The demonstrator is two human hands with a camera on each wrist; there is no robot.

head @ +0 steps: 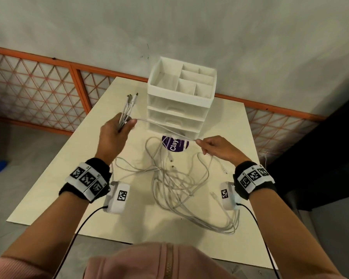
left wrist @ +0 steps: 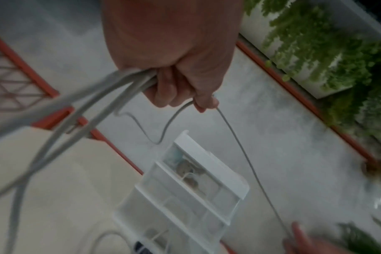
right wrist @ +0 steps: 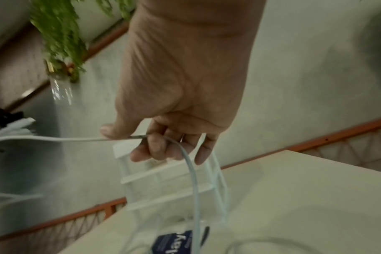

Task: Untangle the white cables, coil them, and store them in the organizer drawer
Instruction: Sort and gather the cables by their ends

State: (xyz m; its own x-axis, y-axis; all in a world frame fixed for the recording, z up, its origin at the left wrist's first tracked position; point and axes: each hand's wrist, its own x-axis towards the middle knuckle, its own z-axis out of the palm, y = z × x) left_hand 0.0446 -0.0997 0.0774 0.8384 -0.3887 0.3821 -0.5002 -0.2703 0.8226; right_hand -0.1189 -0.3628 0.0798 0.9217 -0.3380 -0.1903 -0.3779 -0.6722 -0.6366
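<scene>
The table [head: 220, 121] carried the organizer [head: 181, 97] at twelve o'clock, drawers closed. Tangled cables [head: 181, 178] sprawled at centre. The left hand [head: 115, 135] clutched a cable bundle at ten o'clock; the right hand [head: 218, 148] pinched one strand at two.

— Is there any text to read?
— Only on the round purple sticker [head: 175, 144] on the counter [head: 89, 168]: white letters "Clay", then it is cut off. The smaller print is too small.

black wristbands [head: 85, 179] with white checkered-marker tags; white wrist cameras [head: 117, 196]; pink zipped top [head: 159, 262]
</scene>
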